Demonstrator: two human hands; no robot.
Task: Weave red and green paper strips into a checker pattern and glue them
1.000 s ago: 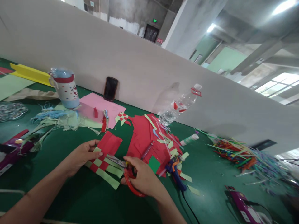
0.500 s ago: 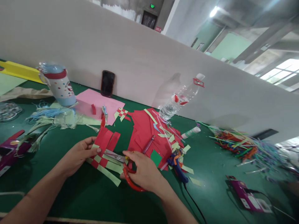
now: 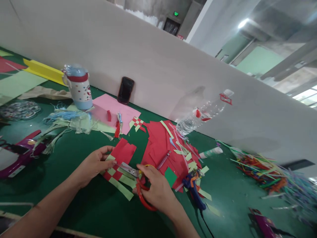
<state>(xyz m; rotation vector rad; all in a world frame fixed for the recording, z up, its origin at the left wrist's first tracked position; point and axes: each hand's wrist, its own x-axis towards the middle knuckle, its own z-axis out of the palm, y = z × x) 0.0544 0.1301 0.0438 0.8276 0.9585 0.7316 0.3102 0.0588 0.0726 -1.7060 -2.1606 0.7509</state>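
Note:
Pinched between the thumb and fingers of my left hand point(image 3: 95, 167) is a woven piece of red and pale green paper strips point(image 3: 123, 153), with loose green ends hanging toward me. My right hand point(image 3: 158, 190) grips red-handled scissors point(image 3: 146, 200). Their blades lie against the woven piece near my left thumb, and the blade tips are partly hidden there. Right of the woven piece spreads a pile of red paper point(image 3: 158, 135) with green scraps on it. A small red and green woven piece point(image 3: 137, 123) lies behind.
A blue glue gun point(image 3: 195, 195) lies right of the red pile. Behind stand a clear bottle point(image 3: 203, 114), a phone point(image 3: 126, 90) and a cup point(image 3: 80, 91). Purple tools point(image 3: 264, 224) lie at both sides; colourful strips point(image 3: 267, 172) sit at the right.
The view has shifted, so most things appear further right. The red strips of the held piece now lie closer together. Both hands keep their holds, with the scissors still at the paper.

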